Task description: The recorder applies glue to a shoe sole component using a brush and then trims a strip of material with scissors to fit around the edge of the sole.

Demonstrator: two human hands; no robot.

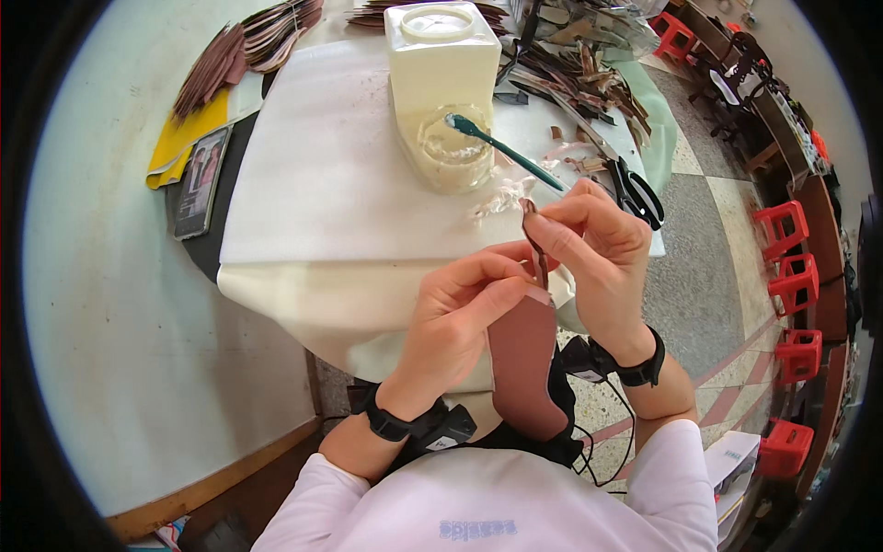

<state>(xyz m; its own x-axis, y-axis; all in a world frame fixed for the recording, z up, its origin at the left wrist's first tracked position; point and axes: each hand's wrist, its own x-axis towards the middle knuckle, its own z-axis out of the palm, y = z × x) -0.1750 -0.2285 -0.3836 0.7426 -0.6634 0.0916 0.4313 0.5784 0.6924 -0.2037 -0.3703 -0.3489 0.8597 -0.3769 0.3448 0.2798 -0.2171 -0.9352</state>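
Note:
A brown leather piece [526,368] hangs between my hands, its broad curved end toward my lap. My left hand [460,308] pinches its upper edge between thumb and fingers. My right hand [593,253], a little farther and to the right, pinches the tip of a narrow dark brown strip at the leather's top. Whether that strip is a folded edge of the piece or a separate part, I cannot tell. Beyond my hands, a teal-handled brush [510,156] with whitish bristles lies across the round opening of a cream plastic glue container [432,92].
Black-handled scissors [636,191] lie at the table's right edge near leather scraps [589,78]. Stacked leather pieces [212,74] sit far left, above a yellow sheet [184,147] and a phone [202,182]. White sheeting [313,184] covers the table. Red stools [796,285] stand right.

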